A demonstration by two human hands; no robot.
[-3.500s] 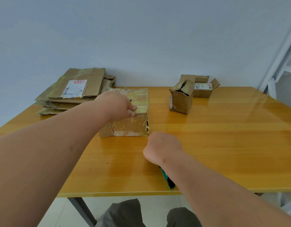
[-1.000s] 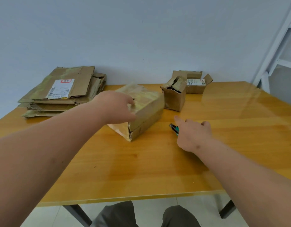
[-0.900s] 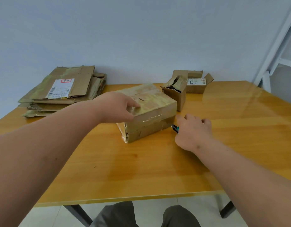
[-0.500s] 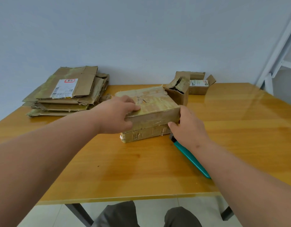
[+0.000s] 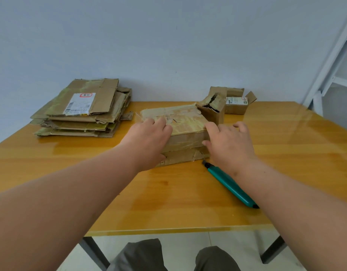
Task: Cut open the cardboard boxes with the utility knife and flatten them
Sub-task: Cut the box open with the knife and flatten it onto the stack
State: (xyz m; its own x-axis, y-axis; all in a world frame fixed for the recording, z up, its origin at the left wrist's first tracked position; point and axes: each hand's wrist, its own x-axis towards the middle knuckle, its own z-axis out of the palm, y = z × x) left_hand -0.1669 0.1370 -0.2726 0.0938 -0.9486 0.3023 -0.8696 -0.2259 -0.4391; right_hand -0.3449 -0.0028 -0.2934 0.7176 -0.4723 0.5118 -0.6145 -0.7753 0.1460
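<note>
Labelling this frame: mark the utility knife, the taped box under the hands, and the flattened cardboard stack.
utility knife (image 5: 230, 184), head view, mid green handle.
taped box (image 5: 186, 122), head view, top face.
flattened cardboard stack (image 5: 102, 98), head view, top sheet.
</note>
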